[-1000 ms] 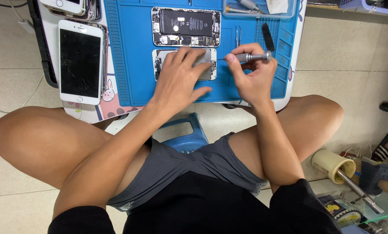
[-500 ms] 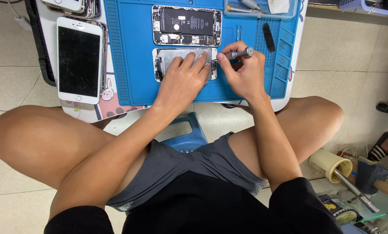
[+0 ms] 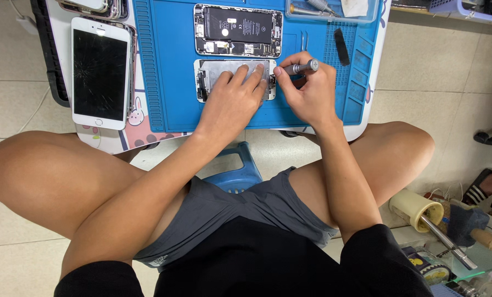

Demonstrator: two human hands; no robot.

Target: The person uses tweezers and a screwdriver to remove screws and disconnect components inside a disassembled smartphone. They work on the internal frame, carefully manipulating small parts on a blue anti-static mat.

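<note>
— What colour is the mat [image 3: 169, 71]?
— Bright blue, ridged along its edges.
— And the phone [image 3: 100, 73] beside it?
— White frame, black cracked screen. Under it, a pink pad [image 3: 139, 122] with dark dots and a rabbit drawing.
— The screwdriver [image 3: 301, 67]?
— Silver-grey. The shorts [image 3: 229, 212] are grey, the stool [image 3: 236, 170] blue.

Bare arms all the way down here: the left hand [image 3: 232, 104] and the right hand [image 3: 309, 96] carry no gloves, rings, watch or wristband. A black short-sleeved top fills the six o'clock edge, its sleeves ending above the elbows at seven and five o'clock. Grey shorts show just above it, with a small pale label near the left hem. Both legs are bare from the shorts outward.
</note>
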